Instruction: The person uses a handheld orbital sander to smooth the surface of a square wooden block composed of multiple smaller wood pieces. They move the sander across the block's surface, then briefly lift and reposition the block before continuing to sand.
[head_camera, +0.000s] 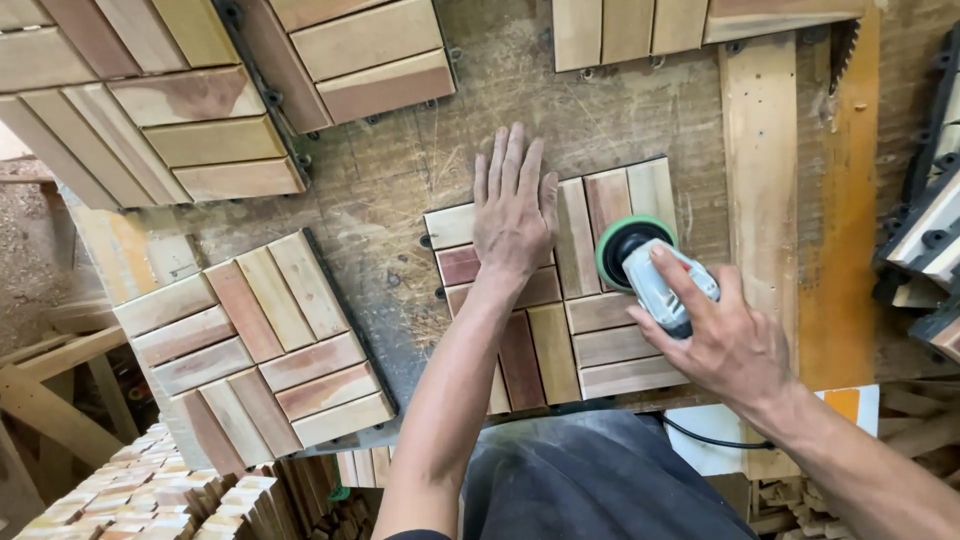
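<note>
The left hand (514, 215) lies spread and flat, fingers together and pointing away from the body, pressing down on the upper left part of a slatted wooden deck tile (560, 300) that rests on the worn surface (400, 170) directly in front of the person. The right hand (725, 340) is wrapped around the grey body of a small orbital sander (650, 275), index finger laid along its top; the green-rimmed round pad sits on the tile's upper right slats, just beside the left hand's thumb side. The tile looks stiff and fairly light: short hardwood slats in alternating blocks, fixed to a dark plastic grid whose lugs show at its left edge. It would likely slide on the dusty surface unless pinned, and is best held flat from above or gripped by its edges. The sander looks compact and one-handed, with a black cable (705, 438) trailing below the right wrist. Counted outward: one tile under the hands; one similar tile (255, 340) to the lower left of the left hand; three more partly in view beyond the fingers along the far edge; a long upright plank (762, 170) beyond the right hand; stacked tiles (925, 230) at the far right; heaps of loose slats (150, 490) low left, too many to count.
</note>
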